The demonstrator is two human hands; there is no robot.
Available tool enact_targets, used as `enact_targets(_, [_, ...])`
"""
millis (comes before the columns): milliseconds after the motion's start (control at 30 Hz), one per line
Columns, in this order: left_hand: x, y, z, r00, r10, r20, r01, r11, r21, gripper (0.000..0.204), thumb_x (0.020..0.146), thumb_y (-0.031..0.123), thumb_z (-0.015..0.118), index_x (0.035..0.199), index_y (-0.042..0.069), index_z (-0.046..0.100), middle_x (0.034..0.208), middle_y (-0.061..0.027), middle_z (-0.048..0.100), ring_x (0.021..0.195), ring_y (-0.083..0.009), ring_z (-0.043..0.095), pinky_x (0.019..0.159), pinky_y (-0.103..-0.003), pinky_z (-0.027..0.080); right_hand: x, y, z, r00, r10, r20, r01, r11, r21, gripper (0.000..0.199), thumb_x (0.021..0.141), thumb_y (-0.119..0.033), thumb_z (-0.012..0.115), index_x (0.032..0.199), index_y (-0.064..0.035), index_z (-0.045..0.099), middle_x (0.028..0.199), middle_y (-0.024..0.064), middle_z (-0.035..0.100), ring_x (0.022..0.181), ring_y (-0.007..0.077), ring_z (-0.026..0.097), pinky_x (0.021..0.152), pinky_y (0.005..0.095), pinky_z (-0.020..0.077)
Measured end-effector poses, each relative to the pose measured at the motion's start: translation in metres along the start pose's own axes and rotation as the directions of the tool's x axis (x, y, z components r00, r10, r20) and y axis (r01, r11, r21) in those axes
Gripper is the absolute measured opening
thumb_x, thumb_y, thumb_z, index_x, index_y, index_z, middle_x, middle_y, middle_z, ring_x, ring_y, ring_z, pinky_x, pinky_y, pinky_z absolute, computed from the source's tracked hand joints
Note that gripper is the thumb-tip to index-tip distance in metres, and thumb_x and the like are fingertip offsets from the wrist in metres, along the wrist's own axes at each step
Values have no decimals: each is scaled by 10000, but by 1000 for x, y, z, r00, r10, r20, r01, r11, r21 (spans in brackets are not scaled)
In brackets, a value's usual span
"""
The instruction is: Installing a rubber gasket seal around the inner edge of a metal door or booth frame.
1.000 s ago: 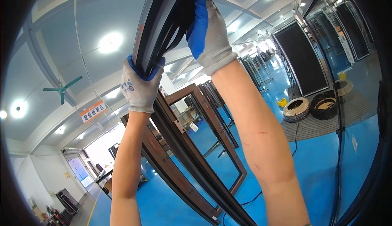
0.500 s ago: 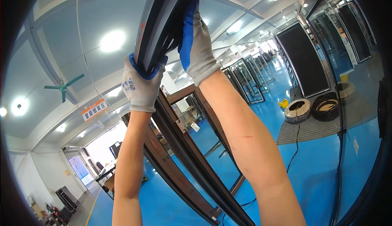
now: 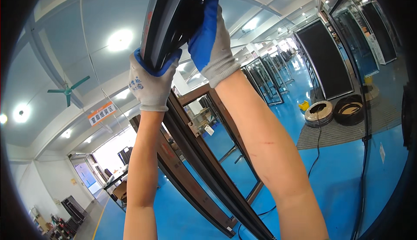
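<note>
Both my hands, in grey gloves with blue palms, are raised high to a long dark frame profile [image 3: 161,25] with grooves along it. My left hand [image 3: 151,84] is closed around the profile's lower part, thumb on one side and fingers on the other. Higher up, my right hand [image 3: 214,42] holds the profile's right side; its fingertips are partly hidden behind the dark edge. Below my hands stands a brown window frame [image 3: 176,164] with a metal fitting and a white tag [image 3: 209,129].
On a grey mat at the right lie a white coil [image 3: 318,113] and a black coil [image 3: 349,110]. A dark screen panel [image 3: 325,60] stands behind them. Glass frames [image 3: 266,79] line the far aisle. A cable [image 3: 317,157] crosses the blue floor. At left stands a worktable [image 3: 115,180].
My hands still hold the profile. The left hand has shifted slightly down in the picture, and the right hand sits a little higher against the profile's side.
</note>
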State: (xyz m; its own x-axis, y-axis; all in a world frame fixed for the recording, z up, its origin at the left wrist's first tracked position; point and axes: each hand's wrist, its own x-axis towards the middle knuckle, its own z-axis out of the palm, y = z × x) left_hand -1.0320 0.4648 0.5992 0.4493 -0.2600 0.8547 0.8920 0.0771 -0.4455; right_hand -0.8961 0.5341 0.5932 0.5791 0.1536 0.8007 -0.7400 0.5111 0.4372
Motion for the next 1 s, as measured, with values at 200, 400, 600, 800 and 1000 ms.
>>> enact_targets(200, [-2,7,0,998,-68,4,68,998,-6,723,686,456,884,1134,48,491,878,-102,632,701,-249,658,653,-321,551,-13,20,-7,976,207,66,-214,970,115,526,1061,-524,425,1413,-137,485,1123,132,645,1056,185,632,912,326,524])
enact_targets(400, [-2,7,1,988,-150,25,150,989,-1,751,677,492,882,1140,49,492,904,-107,627,762,-257,660,706,-339,551,-9,29,-8,977,211,40,-200,961,-190,528,1062,-519,419,1419,-135,482,1122,131,651,1028,204,654,900,322,539])
enact_targets(600, [-1,12,3,984,-176,16,176,984,9,753,680,501,877,1146,50,493,917,-106,624,793,-266,661,739,-344,548,0,39,-1,998,22,50,-17,995,-102,697,978,-684,441,1418,-146,502,1197,144,648,1089,242,648,942,335,528])
enact_targets(800, [3,23,-1,976,-214,47,215,976,-14,735,698,491,870,1144,47,490,929,-111,626,815,-275,669,753,-346,547,-3,24,4,958,284,34,-282,919,275,756,927,-732,497,1411,-151,527,1345,180,599,1213,279,599,996,348,504])
enact_targets(1000, [3,22,2,979,-204,0,204,976,-72,732,706,494,865,1139,41,488,933,-120,635,829,-283,677,764,-353,549,-26,27,0,943,331,44,-308,811,497,583,916,-564,680,1203,-57,656,1069,123,715,991,235,690,940,301,525])
